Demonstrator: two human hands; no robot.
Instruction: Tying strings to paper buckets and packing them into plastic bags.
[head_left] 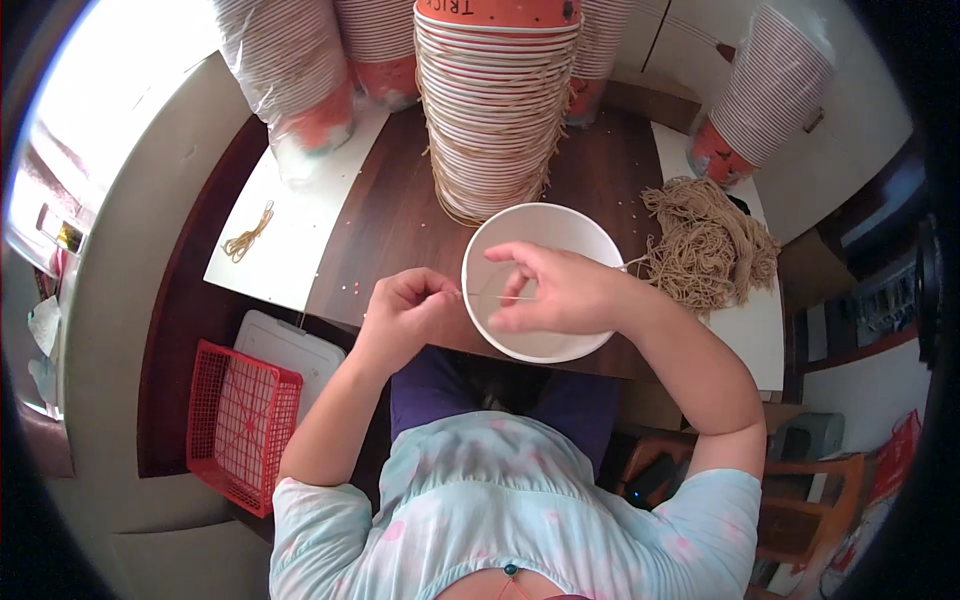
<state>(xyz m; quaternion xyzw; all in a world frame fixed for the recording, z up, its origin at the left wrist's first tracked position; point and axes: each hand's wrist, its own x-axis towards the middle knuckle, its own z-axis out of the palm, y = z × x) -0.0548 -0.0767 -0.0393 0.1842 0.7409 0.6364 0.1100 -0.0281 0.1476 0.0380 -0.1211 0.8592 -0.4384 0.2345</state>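
Note:
In front of me a white paper bucket [590, 232] stands with its round mouth facing up at the table's front edge. My left hand [408, 308] is closed in a pinch at its left rim, on the end of a thin tan cord [486, 295]. This cord runs across the bucket's mouth to my right hand [560, 288]. Over the bucket, that hand has its thumb and forefinger spread apart; its other fingers are partly curled and hidden. A short tan cord [636, 262] shows at the right rim, near a loose heap of tan cords [705, 245].
A tall stack of nested buckets [495, 110], hung with tan cords, rises behind. Plastic-wrapped bucket stacks stand at the back left [285, 75] and right [765, 95]. A cord bundle [248, 235] lies on the table's left side. Below left is a red basket [240, 420].

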